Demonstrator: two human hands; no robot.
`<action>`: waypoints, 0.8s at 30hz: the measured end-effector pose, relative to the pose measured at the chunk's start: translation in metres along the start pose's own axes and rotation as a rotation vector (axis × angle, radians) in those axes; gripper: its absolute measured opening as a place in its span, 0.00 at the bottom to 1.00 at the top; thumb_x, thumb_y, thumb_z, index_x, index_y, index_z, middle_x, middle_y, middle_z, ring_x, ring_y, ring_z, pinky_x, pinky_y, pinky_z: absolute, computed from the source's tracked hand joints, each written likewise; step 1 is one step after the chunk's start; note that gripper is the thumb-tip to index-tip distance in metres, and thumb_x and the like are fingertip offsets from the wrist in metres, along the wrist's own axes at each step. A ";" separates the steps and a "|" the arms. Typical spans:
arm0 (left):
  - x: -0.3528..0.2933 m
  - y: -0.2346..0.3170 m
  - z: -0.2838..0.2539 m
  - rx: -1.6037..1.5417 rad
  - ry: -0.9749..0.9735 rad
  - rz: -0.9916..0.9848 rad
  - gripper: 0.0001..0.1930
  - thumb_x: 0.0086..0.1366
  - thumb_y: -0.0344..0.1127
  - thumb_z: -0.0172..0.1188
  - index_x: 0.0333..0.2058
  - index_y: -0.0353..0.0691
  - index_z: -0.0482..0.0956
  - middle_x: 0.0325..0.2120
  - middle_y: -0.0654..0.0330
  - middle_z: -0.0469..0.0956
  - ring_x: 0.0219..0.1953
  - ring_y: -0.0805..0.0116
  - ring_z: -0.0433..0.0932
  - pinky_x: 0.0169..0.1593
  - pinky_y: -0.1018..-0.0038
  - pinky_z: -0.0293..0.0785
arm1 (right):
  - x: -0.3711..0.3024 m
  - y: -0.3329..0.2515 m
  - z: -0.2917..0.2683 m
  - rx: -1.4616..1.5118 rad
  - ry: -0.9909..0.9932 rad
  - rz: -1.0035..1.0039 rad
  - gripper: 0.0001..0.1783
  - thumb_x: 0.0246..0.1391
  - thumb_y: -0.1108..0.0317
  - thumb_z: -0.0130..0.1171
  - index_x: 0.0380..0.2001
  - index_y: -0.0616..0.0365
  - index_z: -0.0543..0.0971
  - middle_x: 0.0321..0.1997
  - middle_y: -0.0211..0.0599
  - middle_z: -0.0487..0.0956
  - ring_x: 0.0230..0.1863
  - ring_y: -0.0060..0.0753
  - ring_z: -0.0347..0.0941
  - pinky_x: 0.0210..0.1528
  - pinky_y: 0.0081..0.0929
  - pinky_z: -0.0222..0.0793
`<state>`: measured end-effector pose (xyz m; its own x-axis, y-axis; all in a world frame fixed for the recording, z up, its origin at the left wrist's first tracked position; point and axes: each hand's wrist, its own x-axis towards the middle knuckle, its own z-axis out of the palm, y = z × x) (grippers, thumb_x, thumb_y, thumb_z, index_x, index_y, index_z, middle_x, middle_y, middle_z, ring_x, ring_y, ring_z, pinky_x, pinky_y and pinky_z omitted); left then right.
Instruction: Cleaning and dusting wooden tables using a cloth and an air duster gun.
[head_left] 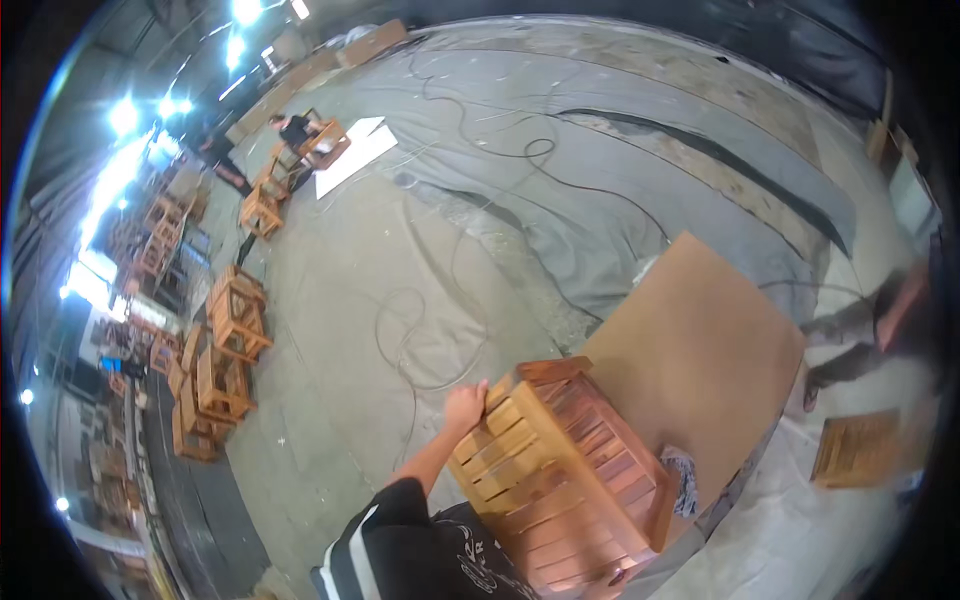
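Observation:
A slatted wooden chair [560, 470] with a reddish-brown seat and lighter slats stands tilted in front of me, low in the view. My left hand [465, 405] is closed round the upper left edge of its slatted panel, with the arm reaching up from a black sleeve with white stripes. My right hand cannot be clearly made out; a small brownish patch at the chair's lower right edge may be fingers or wood. Beside the chair's right side lies a crumpled patterned cloth [681, 480], on a flat brown board [700, 350].
Several wooden chair frames [235, 310] line the left side. At the far left a person [300, 130] sits by a white sheet [357, 158]. A blurred person [880, 320] stands at right, near a slatted wood panel [857, 448]. A hose [540, 150] winds over the grey floor covering.

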<state>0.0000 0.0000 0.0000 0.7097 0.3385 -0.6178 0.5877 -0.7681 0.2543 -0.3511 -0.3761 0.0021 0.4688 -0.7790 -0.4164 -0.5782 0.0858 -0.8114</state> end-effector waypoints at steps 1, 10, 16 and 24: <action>-0.022 0.030 -0.033 0.013 0.369 0.260 0.21 0.69 0.51 0.46 0.45 0.42 0.78 0.46 0.47 0.73 0.54 0.49 0.68 0.56 0.56 0.60 | -0.024 0.013 0.021 0.000 0.050 0.002 0.29 0.61 0.68 0.53 0.61 0.72 0.62 0.59 0.61 0.69 0.55 0.51 0.69 0.58 0.37 0.65; -0.128 0.299 0.142 0.064 0.253 1.390 0.08 0.65 0.37 0.54 0.39 0.42 0.78 0.37 0.54 0.77 0.43 0.50 0.72 0.47 0.58 0.65 | -0.017 0.013 -0.004 0.083 -0.178 0.039 0.25 0.50 0.71 0.60 0.52 0.66 0.70 0.42 0.48 0.76 0.44 0.46 0.75 0.47 0.36 0.71; -0.129 0.318 0.430 0.629 -0.393 1.470 0.19 0.61 0.48 0.59 0.47 0.46 0.76 0.46 0.51 0.74 0.49 0.50 0.71 0.51 0.53 0.66 | -0.064 0.036 -0.048 -0.004 -0.152 0.105 0.41 0.51 0.34 0.55 0.55 0.57 0.72 0.51 0.50 0.76 0.54 0.53 0.72 0.55 0.41 0.67; -0.103 0.344 0.565 1.229 -0.226 1.275 0.49 0.47 0.58 0.70 0.66 0.59 0.55 0.64 0.42 0.52 0.64 0.40 0.58 0.59 0.42 0.58 | -0.064 0.028 -0.034 0.182 -0.102 0.144 0.27 0.46 0.78 0.64 0.52 0.65 0.73 0.41 0.46 0.76 0.24 0.26 0.73 0.22 0.24 0.67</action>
<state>-0.0903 -0.6059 -0.2696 0.3250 -0.7236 -0.6090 -0.9027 -0.4294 0.0285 -0.4207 -0.3448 0.0200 0.4611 -0.6845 -0.5647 -0.5181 0.3090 -0.7976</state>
